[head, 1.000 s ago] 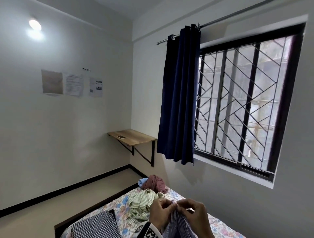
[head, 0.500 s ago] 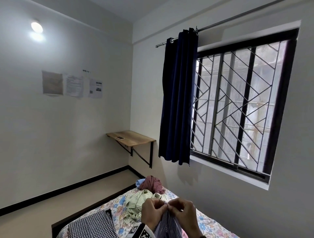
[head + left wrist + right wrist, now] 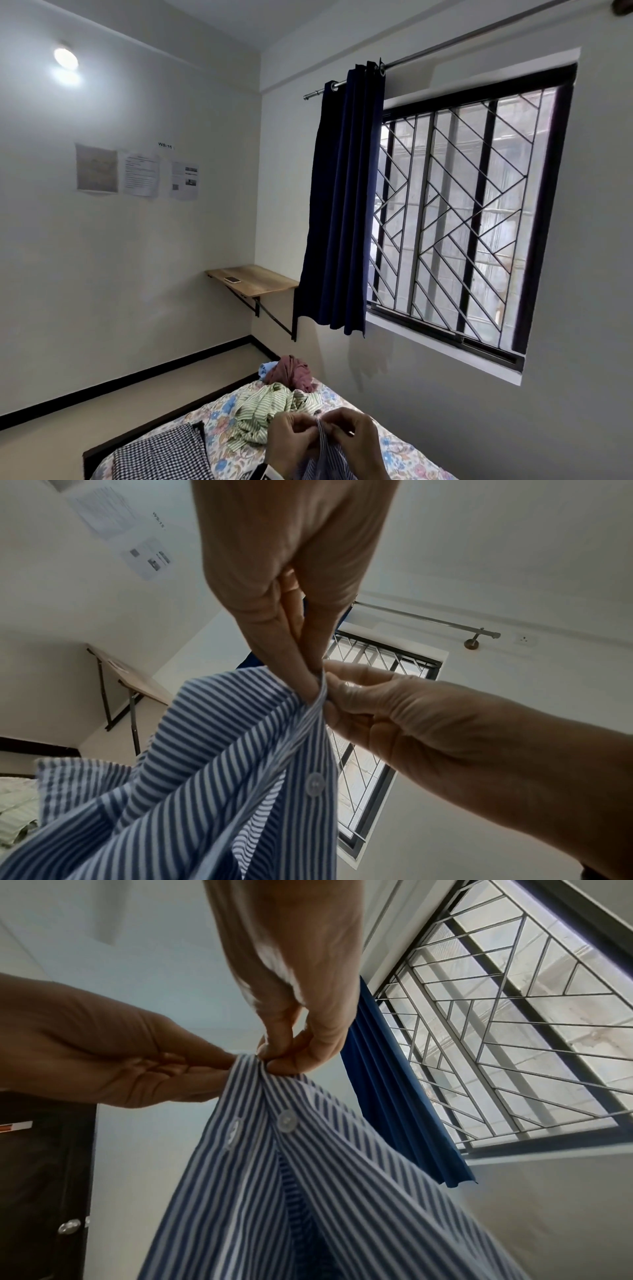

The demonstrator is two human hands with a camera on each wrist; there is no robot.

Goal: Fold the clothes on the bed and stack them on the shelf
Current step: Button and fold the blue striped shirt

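Left to right across the floral-sheeted bed (image 3: 219,411): a black-and-white checked garment (image 3: 161,455) lies flat near the left edge; a crumpled green-striped shirt (image 3: 270,407) and a bunched maroon cloth (image 3: 293,373) wait at the far end. The left hand (image 3: 291,442) and right hand (image 3: 359,442) each pinch the top of the blue-and-white striped button shirt (image 3: 212,764), both grips closing on its placket held above the near edge (probably to fasten a button or align the fronts before folding). The wooden wall shelf (image 3: 260,282) carries no clothes. Compared with a second ago, the hands sit nearly unchanged; the view has tilted.
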